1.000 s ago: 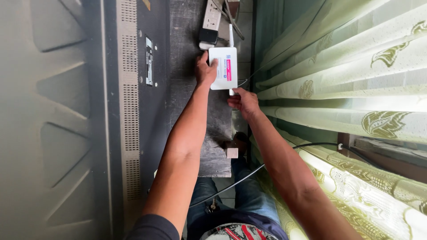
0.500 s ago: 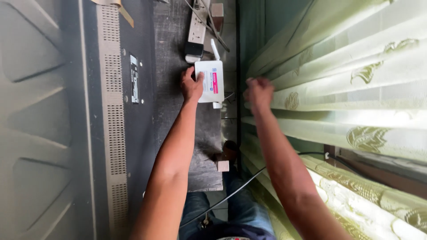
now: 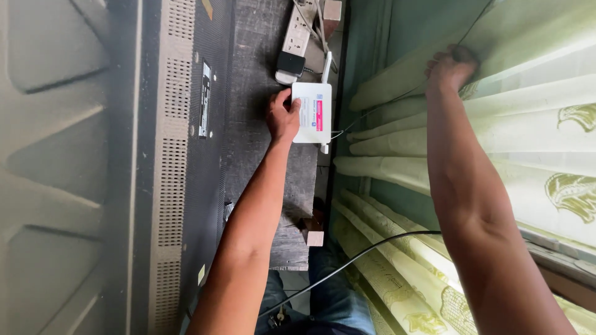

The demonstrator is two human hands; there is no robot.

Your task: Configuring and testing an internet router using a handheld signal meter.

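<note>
My left hand (image 3: 284, 116) lay on the white router (image 3: 312, 113), fingers curled over its near edge and clamped on the casing, thumb side pressed to its face beside the pink label. The router rested flat on the dark wooden shelf (image 3: 261, 74), with one short white antenna (image 3: 326, 66) sticking out past its far end and another stub at its near end. Just beyond the router sat a white power strip (image 3: 297, 34) carrying a black plug adapter (image 3: 290, 63), nearly touching the router's far corner. On the side of the router away from the curtain stood the black back of a television (image 3: 186, 155), its vent slots running alongside the shelf.

My right hand (image 3: 450, 67) was well apart from the router, pushed into the pale green curtain (image 3: 528, 118), fingers bunched together and gripping a fold of the cloth. A thin wire ran from the router's curtain side toward that fold. A black cable (image 3: 347, 263) crossed below the router, near my legs.
</note>
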